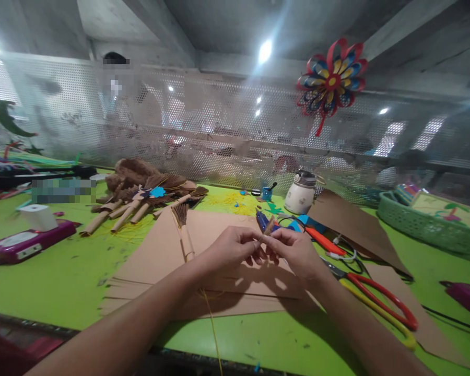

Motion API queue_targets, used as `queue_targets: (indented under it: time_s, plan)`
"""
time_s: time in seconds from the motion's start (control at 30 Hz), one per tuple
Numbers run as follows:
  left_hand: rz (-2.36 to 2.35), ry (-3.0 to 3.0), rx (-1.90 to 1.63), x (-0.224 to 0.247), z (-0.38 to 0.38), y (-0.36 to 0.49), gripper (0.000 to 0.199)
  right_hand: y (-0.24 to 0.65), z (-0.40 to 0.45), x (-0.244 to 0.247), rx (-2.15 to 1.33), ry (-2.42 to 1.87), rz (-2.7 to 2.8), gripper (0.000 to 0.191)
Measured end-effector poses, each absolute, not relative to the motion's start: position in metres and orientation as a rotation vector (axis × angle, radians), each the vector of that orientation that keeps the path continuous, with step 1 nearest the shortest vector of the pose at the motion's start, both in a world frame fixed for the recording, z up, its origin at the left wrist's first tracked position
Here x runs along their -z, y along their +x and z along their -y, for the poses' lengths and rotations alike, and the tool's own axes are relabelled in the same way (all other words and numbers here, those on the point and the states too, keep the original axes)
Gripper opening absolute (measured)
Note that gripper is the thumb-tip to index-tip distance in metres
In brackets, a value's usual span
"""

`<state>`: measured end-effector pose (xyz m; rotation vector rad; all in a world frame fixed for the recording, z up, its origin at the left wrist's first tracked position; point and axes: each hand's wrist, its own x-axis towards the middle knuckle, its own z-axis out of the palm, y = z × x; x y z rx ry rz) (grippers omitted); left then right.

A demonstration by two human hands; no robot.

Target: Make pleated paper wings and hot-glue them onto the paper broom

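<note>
Over the stack of brown paper sheets (223,222), near the middle of the green table (74,287): left hand (241,244) and right hand (295,253) meet fingertip to fingertip, thumbs and forefingers pinching a small brown piece (271,226) that pokes up just above them. Other fingers curl loosely underneath; the piece's lower part is hidden, its full shape unclear. Judgement on handling: a light, even pinch close to the edge should serve best, one hand steadying while the other shapes, since thin stuff like this probably creases readily; working above the flat sheets gives a firm surface to press against. Materials: sheets matte, stiff-looking, edges fanned unevenly at the near side. Left of the hands lies a rolled paper tube (186,243), smooth-walled, its far end a dark, fine fringe. Thin yellow strand (211,318) trails over the near table edge. Far left, a heap of similar fringed tubes (129,211), beside crumpled, fibrous brown stuff (131,175). Beyond the sheets, a loose tangle of yellow shreds (233,201). Right side: scissors (384,297), long looped handles, one red, one yellow, lying near the right forearm; past them, a green basket (426,227), rounded, wall pierced with holes.
</note>
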<state>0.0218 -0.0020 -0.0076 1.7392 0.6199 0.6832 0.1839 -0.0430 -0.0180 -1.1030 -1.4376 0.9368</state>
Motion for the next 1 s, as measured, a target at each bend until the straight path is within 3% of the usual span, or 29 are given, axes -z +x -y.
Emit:
queue_targets:
  time_s: [0.2,0.47,1.0]
  plan:
    - [-0.610,1.795,-0.698,0.006,0.007,0.024,0.022,0.181,0.041,0.021,-0.821,-1.194,1.364,0.030]
    - [-0.577,1.640,-0.628,0.002,0.009,0.022,0.021,0.186,0.039,0.028,-1.085,-0.989,1.264,0.024]
    - [-0.695,1.664,-0.718,0.015,0.004,0.029,0.022,0.183,0.039,0.028,-1.206,-0.887,1.120,0.014]
